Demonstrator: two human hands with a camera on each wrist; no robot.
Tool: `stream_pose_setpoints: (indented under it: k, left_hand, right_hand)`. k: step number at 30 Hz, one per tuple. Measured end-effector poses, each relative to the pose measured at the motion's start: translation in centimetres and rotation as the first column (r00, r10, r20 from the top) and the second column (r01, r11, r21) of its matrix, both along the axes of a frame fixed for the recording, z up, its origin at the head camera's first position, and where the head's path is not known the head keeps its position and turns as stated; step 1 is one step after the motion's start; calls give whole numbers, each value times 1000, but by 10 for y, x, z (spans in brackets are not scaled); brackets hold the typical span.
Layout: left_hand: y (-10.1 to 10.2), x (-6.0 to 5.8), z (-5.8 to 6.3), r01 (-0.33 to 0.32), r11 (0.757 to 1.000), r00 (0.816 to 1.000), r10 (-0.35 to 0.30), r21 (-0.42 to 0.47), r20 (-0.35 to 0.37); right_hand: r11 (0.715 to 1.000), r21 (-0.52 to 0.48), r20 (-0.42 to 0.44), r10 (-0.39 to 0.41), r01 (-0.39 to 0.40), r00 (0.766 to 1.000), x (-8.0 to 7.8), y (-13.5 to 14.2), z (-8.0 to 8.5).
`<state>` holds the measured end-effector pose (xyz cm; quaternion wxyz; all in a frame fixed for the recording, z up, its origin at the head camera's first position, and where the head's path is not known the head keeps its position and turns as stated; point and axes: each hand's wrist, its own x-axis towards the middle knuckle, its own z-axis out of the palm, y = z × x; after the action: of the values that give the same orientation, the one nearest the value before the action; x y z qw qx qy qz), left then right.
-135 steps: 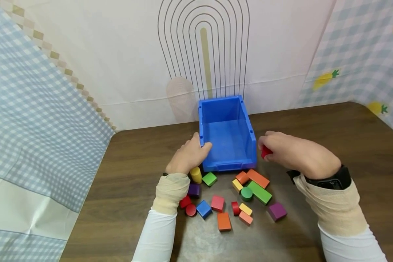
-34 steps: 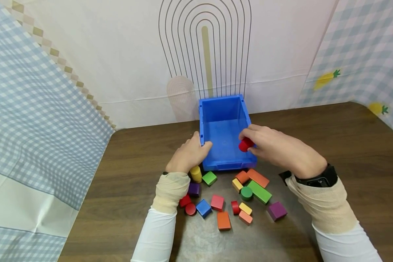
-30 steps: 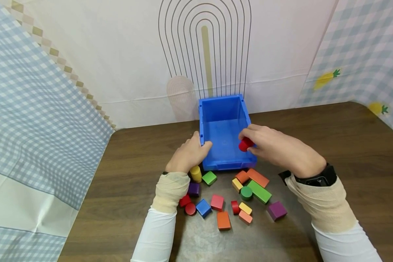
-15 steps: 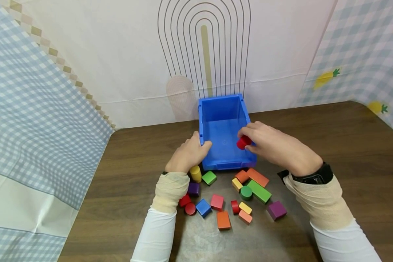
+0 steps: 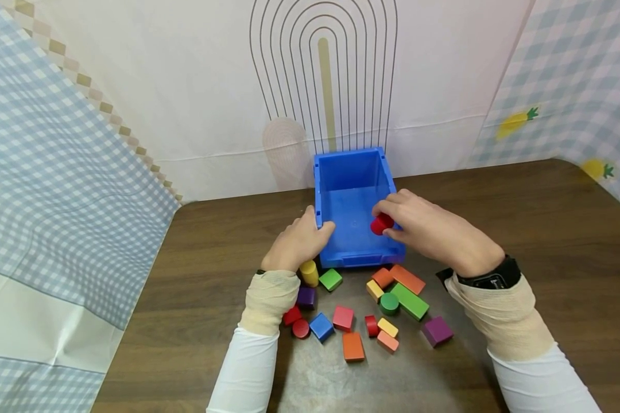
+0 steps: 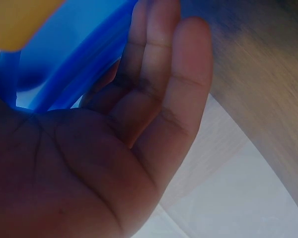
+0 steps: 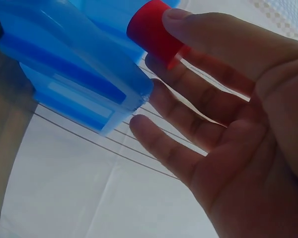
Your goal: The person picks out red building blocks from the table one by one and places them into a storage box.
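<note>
In the head view a blue plastic bin [image 5: 353,223] stands upright near the back edge of the table. My left hand [image 5: 297,241] grips its left wall, thumb over the inside and fingers along the outside. The left wrist view shows those fingers [image 6: 188,79] beside the blue wall. Over the right part of the bin, my right hand [image 5: 429,226] pinches a red cylinder block [image 5: 381,224] between thumb and fingertips. In the right wrist view this red cylinder block [image 7: 155,33] is clear of the bin floor, and the lower fingertips are close to the bin's wall.
Several wooden blocks lie in front of the bin, among them a yellow cylinder [image 5: 309,273], a long green block [image 5: 410,302], a blue cube [image 5: 322,327] and a purple cube [image 5: 437,331]. A white printed cloth [image 5: 212,115] hangs behind the brown table [image 5: 206,298].
My right hand has carried the red cylinder from beside the bin's right wall to over its inside, drifting slightly further left in the last second. The left hand keeps its place.
</note>
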<state>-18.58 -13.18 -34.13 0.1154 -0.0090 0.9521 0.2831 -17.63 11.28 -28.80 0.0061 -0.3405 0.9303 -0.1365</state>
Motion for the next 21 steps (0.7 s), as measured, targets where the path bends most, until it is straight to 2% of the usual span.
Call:
stream_pose_setpoints:
  k: [15,21]
  left_hand:
    - [0,0,1,4,1000,1000,-4,4,9]
    - [0,0,1,-1,1000,1000,1,1,9]
  right_hand:
    - [1000,-2,8,8,-8,1000,0,-2,-3]
    - [999,-3,-19,34,-34,999,-2,-3,-5]
